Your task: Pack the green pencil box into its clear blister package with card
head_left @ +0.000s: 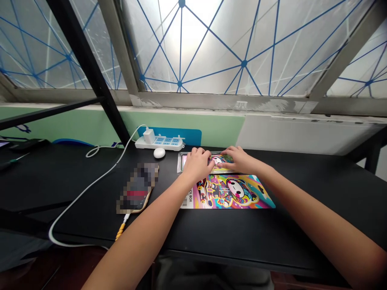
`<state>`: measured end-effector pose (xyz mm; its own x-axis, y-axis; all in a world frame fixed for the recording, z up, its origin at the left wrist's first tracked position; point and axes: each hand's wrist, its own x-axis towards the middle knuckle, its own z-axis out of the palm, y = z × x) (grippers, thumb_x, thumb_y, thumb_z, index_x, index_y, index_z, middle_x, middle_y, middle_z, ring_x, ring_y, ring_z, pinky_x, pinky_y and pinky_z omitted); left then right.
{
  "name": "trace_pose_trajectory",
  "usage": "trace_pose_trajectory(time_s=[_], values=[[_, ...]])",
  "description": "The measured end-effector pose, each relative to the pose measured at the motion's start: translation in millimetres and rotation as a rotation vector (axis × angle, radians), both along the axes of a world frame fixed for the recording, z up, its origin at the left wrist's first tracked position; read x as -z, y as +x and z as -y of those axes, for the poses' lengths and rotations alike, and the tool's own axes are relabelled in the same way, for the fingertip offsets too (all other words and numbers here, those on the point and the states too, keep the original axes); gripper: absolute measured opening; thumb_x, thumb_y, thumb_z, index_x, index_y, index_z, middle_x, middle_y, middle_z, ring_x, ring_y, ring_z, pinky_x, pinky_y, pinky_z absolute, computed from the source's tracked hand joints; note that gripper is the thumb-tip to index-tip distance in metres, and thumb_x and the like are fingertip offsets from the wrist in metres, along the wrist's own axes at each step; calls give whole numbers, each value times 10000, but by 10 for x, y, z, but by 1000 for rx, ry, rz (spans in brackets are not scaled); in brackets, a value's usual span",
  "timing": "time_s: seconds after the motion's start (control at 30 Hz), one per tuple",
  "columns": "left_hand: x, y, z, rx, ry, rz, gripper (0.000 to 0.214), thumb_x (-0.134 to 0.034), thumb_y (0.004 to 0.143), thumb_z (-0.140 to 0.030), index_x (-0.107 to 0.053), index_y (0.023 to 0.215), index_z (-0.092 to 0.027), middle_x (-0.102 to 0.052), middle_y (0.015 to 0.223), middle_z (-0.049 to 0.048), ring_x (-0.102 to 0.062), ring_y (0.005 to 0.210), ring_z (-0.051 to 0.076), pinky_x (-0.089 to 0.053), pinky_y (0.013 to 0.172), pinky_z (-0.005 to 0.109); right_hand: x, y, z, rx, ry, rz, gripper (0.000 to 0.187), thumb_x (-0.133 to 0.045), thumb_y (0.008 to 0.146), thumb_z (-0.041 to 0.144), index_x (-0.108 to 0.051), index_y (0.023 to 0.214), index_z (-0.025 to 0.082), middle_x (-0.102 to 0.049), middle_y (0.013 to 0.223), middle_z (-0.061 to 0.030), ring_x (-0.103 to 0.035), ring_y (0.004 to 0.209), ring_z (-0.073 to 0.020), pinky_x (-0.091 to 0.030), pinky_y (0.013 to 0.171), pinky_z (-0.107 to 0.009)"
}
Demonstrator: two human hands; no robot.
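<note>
On the black desk lies a colourful pencil box (218, 160) with a cartoon figure on its lid, and a clear plastic tray (180, 161) shows at its left end. My left hand (197, 164) curls over the left part of the box, with fingers at the far edge and thumb on the near side. From the right, my right hand (238, 160) grips the other end between thumb and fingers. Both palms hide much of the box. Just in front lies a bright printed card (232, 192) marked "PENCIL BOX", partly covered by my left forearm.
A phone (137, 189) with a charging cable lies to the left. Behind it are a white earbud case (159, 153) and a white power strip (160, 142) with a plugged-in charger. A white cable (90, 189) loops across the desk. Black frame bars (90, 68) slant at the left.
</note>
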<state>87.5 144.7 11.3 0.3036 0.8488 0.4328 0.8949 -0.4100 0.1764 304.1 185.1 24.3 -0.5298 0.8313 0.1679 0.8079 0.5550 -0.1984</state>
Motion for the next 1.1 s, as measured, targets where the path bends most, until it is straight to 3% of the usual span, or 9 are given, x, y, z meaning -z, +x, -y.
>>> trace_pose_trajectory(time_s=[0.13, 0.27, 0.4, 0.53, 0.7, 0.8, 0.9, 1.0, 1.1], values=[[-14, -6, 3, -12, -18, -20, 309, -478, 965, -443, -638, 1113, -225, -632, 1124, 85, -516, 1078, 284, -427, 907, 422, -198, -39, -191, -60, -147, 149, 748, -669, 683, 748, -688, 1193, 201, -626, 1165, -164, -562, 1078, -369, -473, 907, -459], [-62, -36, 21, -10, -22, -81, 320, -462, 973, -445, -623, 1123, -213, -627, 1138, 103, -524, 1094, 292, -430, 906, 420, -315, -135, -327, -81, -140, 272, 726, -695, 615, 779, -731, 1085, 227, -653, 1031, -146, -586, 1001, -373, -487, 798, -452], [-148, -139, 32, -51, -60, -113, 450, -497, 944, -553, -590, 1220, -210, -621, 1193, 123, -523, 1140, 319, -432, 919, 431, -278, -174, -283, -87, 5, 266, 673, -705, 624, 765, -713, 1020, 221, -641, 1043, -149, -569, 1005, -366, -459, 796, -450], [-272, -292, 18, -103, -93, -145, 571, -495, 895, -688, -625, 1138, -187, -646, 1148, 145, -549, 1133, 342, -419, 933, 450, -179, -159, -47, -27, 186, 173, 623, -778, 633, 661, -618, 1029, 207, -646, 1047, -129, -559, 1014, -356, -437, 819, -449], [-506, -427, 30, -102, -120, -188, 545, -699, 751, -690, -661, 980, -197, -679, 968, 100, -614, 992, 320, -437, 877, 422, -174, -220, 301, -17, 364, 86, 348, -744, 806, 380, -545, 1016, 186, -654, 898, -75, -612, 875, -278, -337, 1040, -520], [-648, -410, 234, -102, 32, -173, 402, -738, 795, -551, -677, 1004, -213, -658, 1048, 102, -574, 1059, 317, -444, 884, 413, -225, -182, 529, -68, 506, 2, 214, -608, 915, 275, -554, 1097, 175, -663, 1008, -111, -607, 967, -279, -313, 1087, -513], [-652, -369, 643, -53, 169, -118, 313, -719, 850, -390, -658, 1116, -236, -634, 1170, 98, -535, 1137, 316, -432, 966, 450, -176, 7, 857, -77, 621, -61, 351, -519, 959, 244, -509, 1307, 199, -644, 1168, -132, -568, 1090, -303, -349, 1062, -535], [-456, -383, 1075, 21, 190, -37, 343, -685, 865, -315, -629, 1200, -265, -619, 1252, 93, -518, 1200, 321, -430, 1014, 472, 23, 274, 1209, -114, 664, -11, 467, -509, 962, 224, -462, 1424, 278, -654, 1179, -107, -583, 1081, -297, -378, 1045, -540], [-177, -464, 1331, 46, 124, 17, 393, -676, 834, -203, -624, 1216, -276, -623, 1277, 86, -540, 1207, 314, -453, 1024, 463, 221, 443, 1430, -184, 641, -10, 469, -505, 965, 186, -498, 1413, 325, -683, 1150, -78, -611, 1068, -270, -436, 1009, -498]])
